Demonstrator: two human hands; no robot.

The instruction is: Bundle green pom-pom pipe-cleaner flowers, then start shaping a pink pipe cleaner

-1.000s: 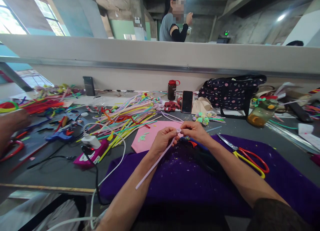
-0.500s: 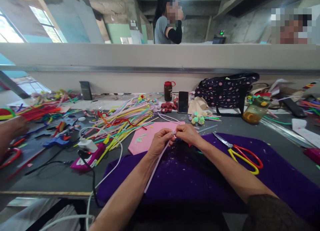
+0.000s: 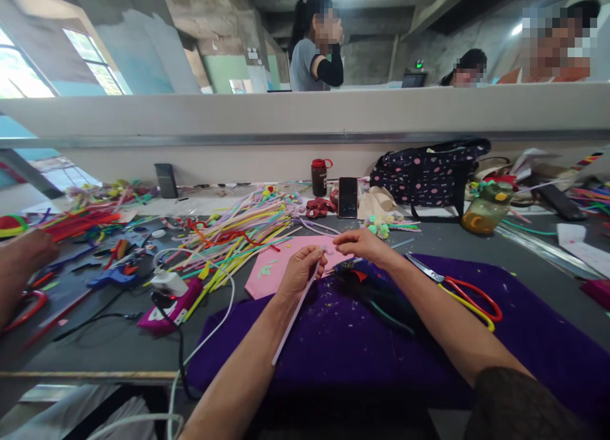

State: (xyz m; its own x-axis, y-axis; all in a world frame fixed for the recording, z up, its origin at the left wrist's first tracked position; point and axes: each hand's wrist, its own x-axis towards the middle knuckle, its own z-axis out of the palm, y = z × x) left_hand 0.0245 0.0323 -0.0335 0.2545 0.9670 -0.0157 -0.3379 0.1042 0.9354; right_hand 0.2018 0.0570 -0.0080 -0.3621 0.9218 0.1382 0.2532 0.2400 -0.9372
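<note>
My left hand is closed in a pinch on a pale lilac pipe cleaner, whose long end slants down toward me. A small curled tip of it shows above the thumb. Just to the right, my right hand is apart from the pipe cleaner, fingers stretched out to the left, with nothing visible in them. Below that hand, pliers with dark handles lie on the purple cloth. Behind both hands is a pink sheet with small green scraps on it.
Red-and-yellow scissors rest on the cloth at right. A heap of coloured pipe cleaners, a magenta power strip with cables, a phone, bottles and a dark patterned bag surround the work area. Another person's hand is at far left.
My right hand has let go of the pipe cleaner and moved slightly up and right, fingers stretched. My left hand still pinches it. The pliers show more fully now.
</note>
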